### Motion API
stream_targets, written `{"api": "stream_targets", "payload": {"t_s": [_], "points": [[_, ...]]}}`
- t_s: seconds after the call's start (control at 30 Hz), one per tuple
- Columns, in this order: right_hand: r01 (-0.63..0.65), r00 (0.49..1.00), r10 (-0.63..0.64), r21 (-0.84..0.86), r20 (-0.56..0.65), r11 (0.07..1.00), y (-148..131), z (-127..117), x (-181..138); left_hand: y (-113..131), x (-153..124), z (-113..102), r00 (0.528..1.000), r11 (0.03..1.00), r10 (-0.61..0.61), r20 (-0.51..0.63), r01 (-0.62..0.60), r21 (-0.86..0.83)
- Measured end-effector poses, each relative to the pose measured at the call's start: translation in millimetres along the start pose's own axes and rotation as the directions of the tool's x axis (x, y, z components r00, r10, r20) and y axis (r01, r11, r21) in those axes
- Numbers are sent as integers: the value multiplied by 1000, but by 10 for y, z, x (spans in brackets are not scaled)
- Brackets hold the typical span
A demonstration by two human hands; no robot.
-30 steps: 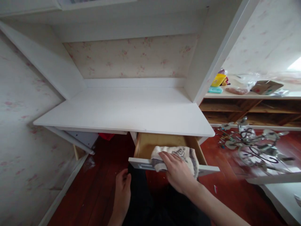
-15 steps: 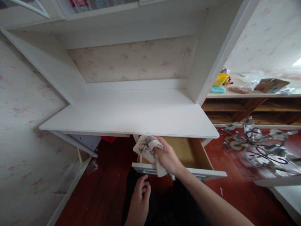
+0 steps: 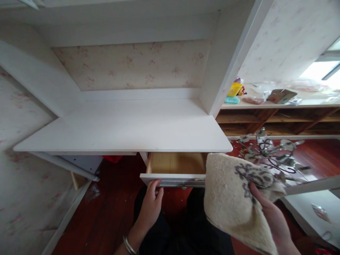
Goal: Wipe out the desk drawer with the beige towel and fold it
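My right hand (image 3: 275, 216) grips a cream cloth (image 3: 225, 191) with a dark floral pattern. The cloth hangs spread out at the right, covering the right end of the drawer. My left hand (image 3: 151, 203), wearing a bangle on its wrist, rests bent fingers against the left end of the drawer front (image 3: 174, 180); the thumb stands apart from them. Partly pulled out from under the white desk (image 3: 127, 127), the drawer shows a bare wooden bottom (image 3: 175, 163). A small knob sits on its front.
A chandelier (image 3: 276, 152) lies on the red wooden floor (image 3: 111, 212) to the right. Behind it a low wooden shelf (image 3: 252, 118) carries bags and a cardboard box (image 3: 281, 95). A white panel (image 3: 310, 209) stands at the lower right. My legs are under the drawer.
My right hand has drawn the cloth out of the drawer toward the right and nearer me, and the cloth has opened out. My left hand has moved up to the drawer front. The drawer is farther in.
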State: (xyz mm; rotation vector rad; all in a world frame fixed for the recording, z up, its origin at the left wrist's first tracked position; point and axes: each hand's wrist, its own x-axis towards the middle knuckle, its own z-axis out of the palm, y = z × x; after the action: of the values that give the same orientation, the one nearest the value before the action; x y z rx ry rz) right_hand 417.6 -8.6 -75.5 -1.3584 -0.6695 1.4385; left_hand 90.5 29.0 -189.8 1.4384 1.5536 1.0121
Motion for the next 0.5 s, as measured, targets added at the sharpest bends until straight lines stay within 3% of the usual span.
{"api": "stream_targets", "payload": {"t_s": [0.07,0.2,0.3,0.5], "points": [[-56,995,73,241,-62,969,110,-100,-64,-20,152,5,999,998,45,10,-46,37],[-74,955,246,676,-163,733,279,-155,-110,-52,532,41,989,983,149,10,-149,103],[-69,937,304,759,-174,647,373,-71,-69,-50,857,75,981,972,195,28,-196,131],[-53,903,365,782,-228,620,675,189,261,22,1269,74,981,948,193,36,-196,250]]}}
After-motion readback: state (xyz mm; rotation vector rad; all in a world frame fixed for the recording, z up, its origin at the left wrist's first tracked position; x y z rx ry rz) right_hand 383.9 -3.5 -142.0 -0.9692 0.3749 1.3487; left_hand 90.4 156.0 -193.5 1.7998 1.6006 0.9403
